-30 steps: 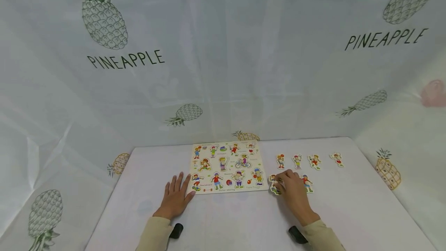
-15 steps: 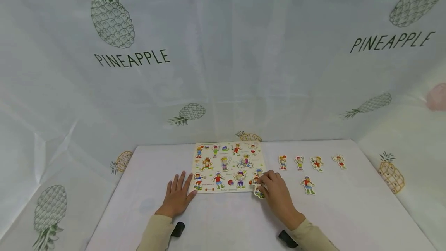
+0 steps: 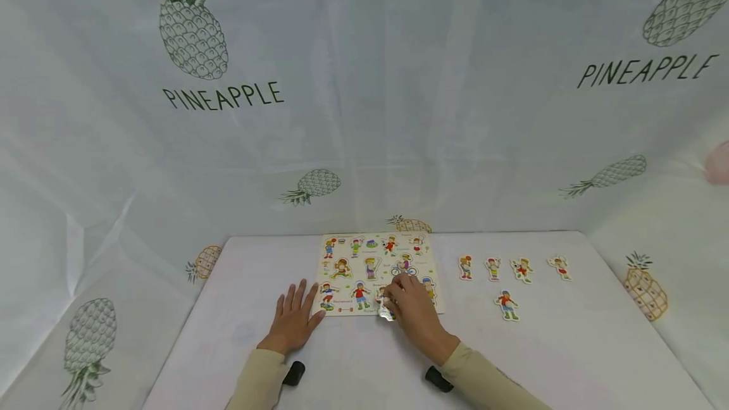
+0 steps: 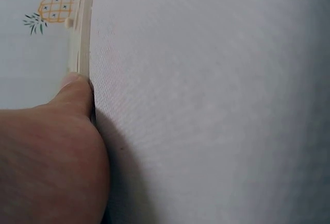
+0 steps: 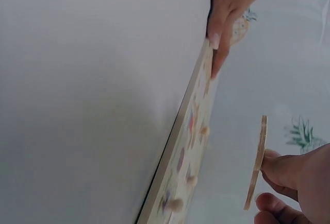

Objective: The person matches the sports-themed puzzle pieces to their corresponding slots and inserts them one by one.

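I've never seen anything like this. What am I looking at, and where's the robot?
There's no robot here, just a person's two hands. The wide picture comes from a camera worn on the head, looking forward and down; the two close-ups come from cameras on each wrist.

On the white table lies a board printed with sports figures, and right of it five loose figure pieces. The left hand touches the board's edge, fingers spread. The right hand pinches one flat piece, which the right wrist view shows edge-on, apart from the board.
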`<state>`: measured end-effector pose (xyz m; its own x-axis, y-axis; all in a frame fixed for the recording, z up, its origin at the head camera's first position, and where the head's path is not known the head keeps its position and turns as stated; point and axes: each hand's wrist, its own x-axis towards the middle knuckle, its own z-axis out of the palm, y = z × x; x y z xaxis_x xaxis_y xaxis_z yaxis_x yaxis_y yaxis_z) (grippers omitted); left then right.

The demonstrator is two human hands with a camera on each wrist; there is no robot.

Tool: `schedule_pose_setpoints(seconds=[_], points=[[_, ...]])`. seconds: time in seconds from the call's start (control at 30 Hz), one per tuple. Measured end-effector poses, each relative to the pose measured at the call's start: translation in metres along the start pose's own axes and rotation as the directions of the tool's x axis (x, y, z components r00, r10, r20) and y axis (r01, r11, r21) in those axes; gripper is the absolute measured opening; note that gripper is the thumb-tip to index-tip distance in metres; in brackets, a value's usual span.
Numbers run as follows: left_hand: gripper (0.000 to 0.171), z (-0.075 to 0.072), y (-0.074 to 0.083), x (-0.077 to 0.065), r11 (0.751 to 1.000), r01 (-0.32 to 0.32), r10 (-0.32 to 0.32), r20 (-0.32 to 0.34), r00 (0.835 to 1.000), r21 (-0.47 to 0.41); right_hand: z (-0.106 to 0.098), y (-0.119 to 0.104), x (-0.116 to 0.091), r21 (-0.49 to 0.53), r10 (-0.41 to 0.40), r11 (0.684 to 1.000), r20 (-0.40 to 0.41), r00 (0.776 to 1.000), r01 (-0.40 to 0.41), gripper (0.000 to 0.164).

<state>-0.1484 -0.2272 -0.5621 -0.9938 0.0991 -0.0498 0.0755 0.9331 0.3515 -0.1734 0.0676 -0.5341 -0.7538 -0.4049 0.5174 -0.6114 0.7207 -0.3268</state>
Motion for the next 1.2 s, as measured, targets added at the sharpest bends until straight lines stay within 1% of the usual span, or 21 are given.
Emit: schedule_pose_setpoints(seconds=[0.13, 0.23, 0.37, 0.47, 0.53, 0.67, 0.73, 0.8, 0.9, 1.0, 1.1, 1.2], points=[[0.067, 0.001, -0.001, 0.0, 1.0, 0.0, 0.0, -0.001, 1.0, 0.015, 0.011, -0.01, 0.01, 0.018, -0.028, 0.999, 0.015, 1.0, 0.027, 0.018], [0.067, 0.003, -0.002, -0.001, 1.0, -0.008, 0.008, -0.009, 1.0, -0.006, 0.019, -0.019, 0.017, 0.014, -0.044, 0.999, 0.031, 0.999, 0.043, 0.017], [0.067, 0.012, -0.009, 0.001, 1.0, -0.026, 0.025, -0.044, 0.999, -0.011, 0.031, -0.029, 0.027, -0.002, -0.059, 0.998, 0.061, 0.996, 0.059, 0.014], [0.067, 0.017, -0.012, 0.003, 1.0, -0.03, 0.03, -0.053, 0.998, 0.004, 0.041, -0.036, 0.034, -0.01, -0.064, 0.998, 0.075, 0.995, 0.065, 0.012], [0.067, 0.015, -0.011, 0.003, 0.999, -0.036, 0.036, -0.053, 0.998, -0.002, 0.048, -0.039, 0.038, -0.016, -0.065, 0.998, 0.083, 0.994, 0.066, 0.011], [0.068, 0.01, -0.009, 0.001, 0.998, -0.061, 0.059, -0.059, 0.997, -0.026, 0.058, -0.046, 0.046, -0.023, -0.076, 0.997, 0.073, 0.994, 0.078, 0.013], [0.069, 0.01, -0.01, 0.002, 0.997, -0.069, 0.067, -0.064, 0.996, -0.03, 0.062, -0.049, 0.05, -0.019, -0.082, 0.996, 0.059, 0.995, 0.083, 0.013], [0.069, 0.014, -0.014, 0.004, 0.998, -0.07, 0.069, -0.069, 0.995, -0.005, 0.065, -0.052, 0.053, -0.017, -0.086, 0.996, 0.053, 0.995, 0.087, 0.014], [0.069, 0.021, -0.019, 0.008, 0.998, -0.059, 0.062, -0.075, 0.995, 0.031, 0.07, -0.055, 0.058, -0.027, -0.079, 0.996, 0.069, 0.994, 0.081, 0.014], [0.069, 0.025, -0.022, 0.01, 0.997, -0.051, 0.055, -0.074, 0.996, 0.051, 0.075, -0.057, 0.062, -0.054, -0.051, 0.997, 0.108, 0.993, 0.057, 0.014], [0.069, 0.026, -0.022, 0.011, 0.997, -0.047, 0.05, -0.068, 0.996, 0.054, 0.08, -0.059, 0.066, -0.072, -0.018, 0.997, 0.146, 0.989, 0.028, 0.013], [0.07, 0.026, -0.022, 0.011, 0.997, -0.042, 0.046, -0.064, 0.997, 0.057, 0.085, -0.059, 0.069, -0.083, -0.004, 0.996, 0.166, 0.986, 0.018, 0.012]])
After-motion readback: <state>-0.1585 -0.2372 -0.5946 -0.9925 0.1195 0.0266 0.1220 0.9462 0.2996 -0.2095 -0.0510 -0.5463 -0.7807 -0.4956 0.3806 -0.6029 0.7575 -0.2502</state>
